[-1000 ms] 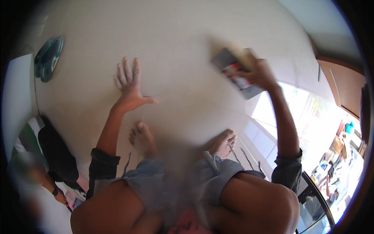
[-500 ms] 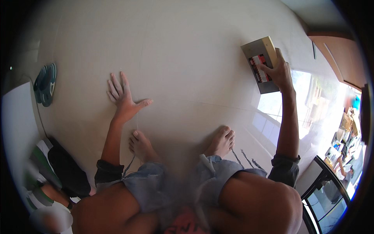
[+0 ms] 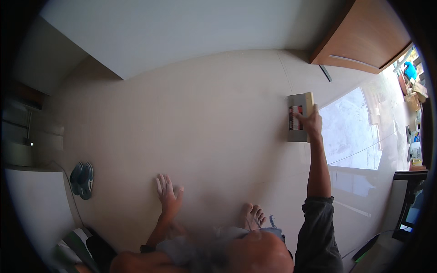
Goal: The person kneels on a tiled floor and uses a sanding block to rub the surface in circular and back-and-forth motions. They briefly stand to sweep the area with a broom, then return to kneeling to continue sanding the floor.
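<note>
My left hand rests on the pale tiled floor at lower centre-left, fingers apart and pale with dust, holding nothing. At centre-right my right hand grips a wide grey scraper-like blade with a pale wooden edge and a red label, thumb over the label and fingers at the wooden edge. The blade lies on or very close to the floor beside a bright window reflection. My bare foot shows between the hands, below the blade.
A white wall spans the top. A wooden cabinet or door stands upper right, a dark strip beside it. Clutter and a black-framed object line the right side. Flip-flops, a cable and a white cabinet are at left.
The view has swung up, bringing more wall into sight. The gripped blade has straightened and sits lower in the picture. My left hand also appears lower, its fingers slightly less spread.
</note>
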Demonstrator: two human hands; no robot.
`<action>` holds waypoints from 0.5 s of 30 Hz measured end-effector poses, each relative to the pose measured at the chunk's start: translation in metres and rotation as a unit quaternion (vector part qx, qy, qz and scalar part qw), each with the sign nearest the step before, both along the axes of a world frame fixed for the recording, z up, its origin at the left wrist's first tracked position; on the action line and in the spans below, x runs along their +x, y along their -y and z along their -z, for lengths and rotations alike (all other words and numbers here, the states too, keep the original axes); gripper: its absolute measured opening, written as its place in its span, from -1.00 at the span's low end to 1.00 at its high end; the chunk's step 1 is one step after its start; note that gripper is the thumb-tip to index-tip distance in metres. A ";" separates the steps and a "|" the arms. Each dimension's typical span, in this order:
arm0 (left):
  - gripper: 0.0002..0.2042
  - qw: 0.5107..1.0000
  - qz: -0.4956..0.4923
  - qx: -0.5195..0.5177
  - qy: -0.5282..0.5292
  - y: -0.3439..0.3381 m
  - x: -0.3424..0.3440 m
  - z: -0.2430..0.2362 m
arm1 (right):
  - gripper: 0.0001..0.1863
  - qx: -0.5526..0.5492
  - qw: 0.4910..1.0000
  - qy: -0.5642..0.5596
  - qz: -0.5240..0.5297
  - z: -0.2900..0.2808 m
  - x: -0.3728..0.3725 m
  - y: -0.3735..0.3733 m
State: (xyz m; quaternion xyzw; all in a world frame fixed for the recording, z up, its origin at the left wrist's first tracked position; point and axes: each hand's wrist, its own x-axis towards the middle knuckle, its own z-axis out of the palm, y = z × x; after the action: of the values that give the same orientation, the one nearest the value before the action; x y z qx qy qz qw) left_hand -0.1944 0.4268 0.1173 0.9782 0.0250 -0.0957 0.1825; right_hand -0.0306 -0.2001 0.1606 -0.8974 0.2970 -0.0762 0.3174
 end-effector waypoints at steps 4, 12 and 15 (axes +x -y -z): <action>-0.50 0.972 0.053 -0.229 -0.032 0.068 0.023 -0.118 | -0.11 0.045 0.997 -0.022 0.052 0.031 0.024 -0.018; -0.53 0.931 0.143 -0.324 0.088 0.195 0.227 -0.238 | 0.00 0.067 0.970 -0.107 -0.207 0.006 0.064 -0.211; -0.56 0.894 0.205 -0.389 0.089 0.212 0.242 -0.231 | -0.08 0.053 0.990 -0.091 -0.089 0.008 0.082 -0.117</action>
State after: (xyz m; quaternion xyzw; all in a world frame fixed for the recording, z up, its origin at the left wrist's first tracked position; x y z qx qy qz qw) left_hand 0.0475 0.2149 0.3483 0.8168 -0.2315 -0.0460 0.5264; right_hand 0.0518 -0.0829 0.1525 -0.9052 0.2476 0.0501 0.3417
